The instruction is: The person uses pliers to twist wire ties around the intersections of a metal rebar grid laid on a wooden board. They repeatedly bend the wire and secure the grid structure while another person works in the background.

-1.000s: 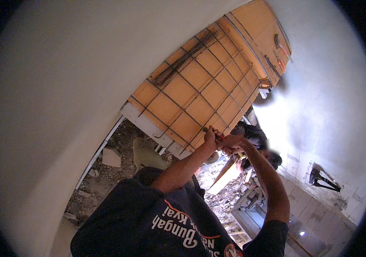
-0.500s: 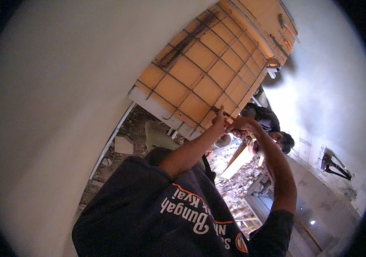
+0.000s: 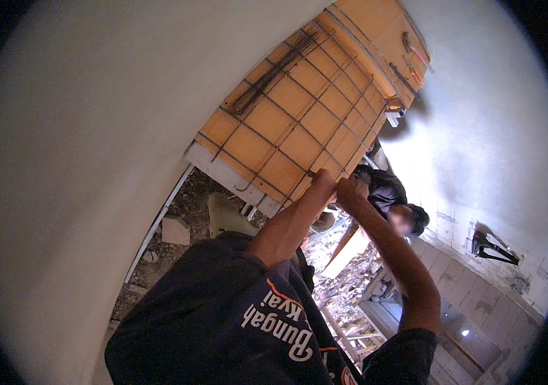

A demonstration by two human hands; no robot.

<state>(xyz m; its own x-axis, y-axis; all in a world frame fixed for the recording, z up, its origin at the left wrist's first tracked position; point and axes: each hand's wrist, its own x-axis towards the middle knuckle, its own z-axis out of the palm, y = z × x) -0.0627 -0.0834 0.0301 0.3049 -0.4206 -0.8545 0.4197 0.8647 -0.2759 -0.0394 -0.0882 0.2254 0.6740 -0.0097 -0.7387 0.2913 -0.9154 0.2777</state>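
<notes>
Both my hands are raised together at the near right edge of a steel rebar grid (image 3: 278, 147), which lies over an orange formwork panel (image 3: 258, 136). My left hand (image 3: 323, 180) is closed next to a bar end, with a small dark piece showing beside its fingers. Close on its right, my right hand (image 3: 353, 191) is curled like a fist. Whatever the fingers hold is hidden behind the hands. A long bundle of thin dark tie wire (image 3: 267, 78) rests on the grid farther up.
A co-worker in dark clothing (image 3: 384, 190) is just beyond my right hand. A hammer (image 3: 408, 42) and a red-handled tool (image 3: 414, 72) lie at the panel's far end. Below are a metal pole (image 3: 161, 218), a wooden board (image 3: 345, 251) and rubble (image 3: 338, 282). Pale walls flank the panel.
The view has shifted, so the panel sits farther left. My hands have turned and drawn closer together; the orange-handled tool glimpsed between them earlier is now hidden.
</notes>
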